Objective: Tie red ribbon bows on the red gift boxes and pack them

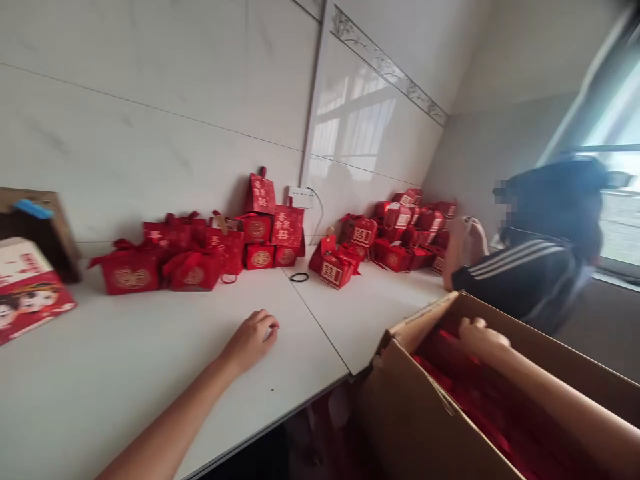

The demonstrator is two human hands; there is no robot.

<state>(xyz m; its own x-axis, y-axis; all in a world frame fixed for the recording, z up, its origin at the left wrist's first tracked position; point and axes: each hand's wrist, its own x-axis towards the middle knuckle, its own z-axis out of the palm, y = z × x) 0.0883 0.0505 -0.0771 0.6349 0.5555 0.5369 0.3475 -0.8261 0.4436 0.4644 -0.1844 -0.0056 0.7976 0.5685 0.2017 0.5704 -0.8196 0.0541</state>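
My left hand [254, 339] rests on the white tabletop [240, 420], its fingers curled in and nothing visible in them. Inside an open cardboard box [400, 407] at the right is my right hand [483, 339], closed, above a mass of red items [475, 393]. Whatever its fingers grip, if anything, is hidden. Beyond my left hand stand red gift boxes with gold print and ribbons, among them a wide one [131, 272] and one beside it [195, 270]. Another red gift box [333, 270] sits apart, near a black ring [299, 277].
More red gift boxes [400, 230] are piled against the tiled wall at the back right. A power strip [301, 197] with a cable is on the wall. A printed red-and-white carton [33, 293] stands far left. A person in a dark striped sleeve [520, 267] is beyond the cardboard box.
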